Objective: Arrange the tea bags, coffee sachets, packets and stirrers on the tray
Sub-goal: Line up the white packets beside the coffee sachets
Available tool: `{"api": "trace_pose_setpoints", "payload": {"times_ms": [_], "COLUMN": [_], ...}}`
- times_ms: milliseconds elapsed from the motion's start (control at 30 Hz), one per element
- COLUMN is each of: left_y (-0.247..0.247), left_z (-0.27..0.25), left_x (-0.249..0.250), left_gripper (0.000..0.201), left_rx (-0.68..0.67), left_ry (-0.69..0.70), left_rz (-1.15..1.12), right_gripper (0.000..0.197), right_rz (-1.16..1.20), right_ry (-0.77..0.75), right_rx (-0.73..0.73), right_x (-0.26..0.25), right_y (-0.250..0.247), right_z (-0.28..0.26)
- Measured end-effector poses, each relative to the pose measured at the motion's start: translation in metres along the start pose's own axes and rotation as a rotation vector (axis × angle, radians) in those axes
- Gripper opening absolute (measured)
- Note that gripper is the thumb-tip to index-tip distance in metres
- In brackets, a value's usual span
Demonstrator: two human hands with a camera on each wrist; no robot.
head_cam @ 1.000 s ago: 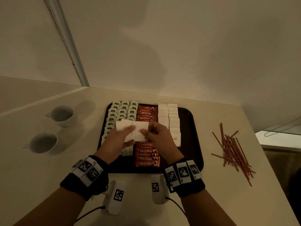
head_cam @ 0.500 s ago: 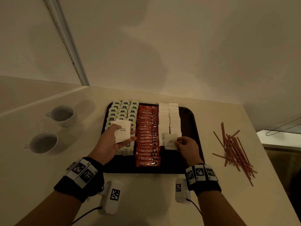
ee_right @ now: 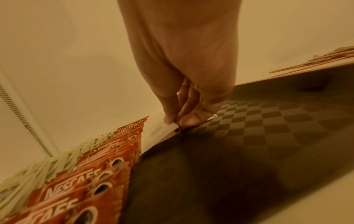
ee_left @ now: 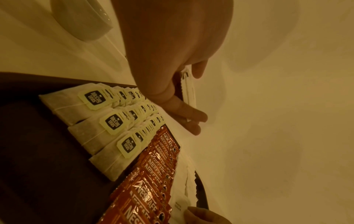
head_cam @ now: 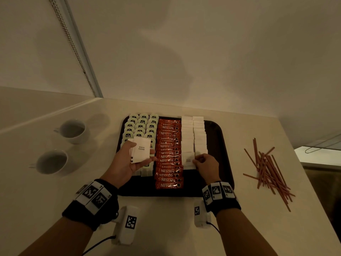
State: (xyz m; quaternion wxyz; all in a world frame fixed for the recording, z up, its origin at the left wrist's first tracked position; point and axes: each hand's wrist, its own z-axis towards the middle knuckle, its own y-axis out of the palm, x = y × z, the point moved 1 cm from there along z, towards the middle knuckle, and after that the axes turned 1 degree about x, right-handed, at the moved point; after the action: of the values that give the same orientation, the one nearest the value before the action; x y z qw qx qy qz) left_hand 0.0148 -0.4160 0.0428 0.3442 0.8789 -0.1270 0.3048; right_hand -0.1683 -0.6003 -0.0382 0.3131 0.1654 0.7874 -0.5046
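Under the right hand (head_cam: 206,166), a pinched sugar packet (head_cam: 188,160) is settling at the white column's near end; the left hand (head_cam: 129,159) is gripping the spare stack (head_cam: 141,151), waiting leftward.

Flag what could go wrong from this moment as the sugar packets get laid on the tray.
1. The left hand holds a loose stack of sugar packets above the tea bags; one could slip and disturb those rows.
2. The right hand is setting a packet right against the Nescafe sachets, so it may nudge them.
3. The stirrers lie scattered near the counter edge.
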Motion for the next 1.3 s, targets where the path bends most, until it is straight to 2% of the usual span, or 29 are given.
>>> {"api": "trace_pose_setpoints", "payload": {"times_ms": [300, 400, 433, 500, 567, 600, 700, 767, 833, 933, 1133, 1200, 1300], "left_y": [0.006, 0.009, 0.011, 0.016, 0.020, 0.021, 0.023, 0.022, 0.020, 0.017, 0.018, 0.021, 0.024], "left_z": [-0.003, -0.003, -0.002, -0.001, 0.001, 0.002, 0.002, 0.002, 0.001, 0.002, 0.004, 0.005, 0.006], "left_x": [0.000, -0.001, -0.002, -0.004, -0.007, -0.008, -0.009, -0.007, -0.006, -0.008, -0.015, -0.018, -0.019], "left_gripper": [0.027, 0.023, 0.022, 0.020, 0.022, 0.025, 0.024, 0.016, 0.020, 0.032, 0.035, 0.033, 0.016], "left_rx": [-0.002, 0.003, 0.004, 0.002, 0.011, 0.019, 0.024, -0.011, -0.047, -0.043, 0.015, 0.023, 0.038], "left_ry": [-0.020, -0.023, -0.029, -0.047, -0.053, -0.047, -0.011, 0.021, 0.058, 0.102, 0.159, 0.145, 0.082], "left_rz": [-0.011, -0.016, -0.003, 0.031, 0.057, 0.071, 0.117, 0.162, 0.240, 0.324, 0.334, 0.334, 0.246], "right_gripper": [0.017, 0.016, 0.012, 0.008, 0.014, 0.015, 0.014, 0.007, 0.005, 0.012, 0.025, 0.014, 0.004], "right_rz": [-0.030, 0.054, 0.116, 0.264, 0.328, 0.326, 0.312, 0.339, 0.386, 0.499, 0.563, 0.604, 0.753], "right_ry": [-0.009, -0.078, -0.126, -0.238, -0.332, -0.377, -0.453, -0.437, -0.413, -0.360, -0.244, -0.215, -0.112], "right_rx": [0.049, 0.076, 0.054, -0.090, -0.268, -0.313, -0.285, -0.258, -0.268, -0.294, -0.329, -0.354, -0.351], "right_x": [-0.002, -0.018, -0.028, -0.057, -0.085, -0.095, -0.113, -0.114, -0.112, -0.109, -0.096, -0.093, -0.079], "right_y": [-0.002, -0.007, -0.008, -0.008, -0.004, -0.001, 0.005, 0.006, 0.004, 0.001, 0.000, -0.001, -0.009], "right_z": [-0.001, -0.008, -0.013, -0.027, -0.040, -0.045, -0.046, -0.043, -0.040, -0.041, -0.049, -0.052, -0.047]}}
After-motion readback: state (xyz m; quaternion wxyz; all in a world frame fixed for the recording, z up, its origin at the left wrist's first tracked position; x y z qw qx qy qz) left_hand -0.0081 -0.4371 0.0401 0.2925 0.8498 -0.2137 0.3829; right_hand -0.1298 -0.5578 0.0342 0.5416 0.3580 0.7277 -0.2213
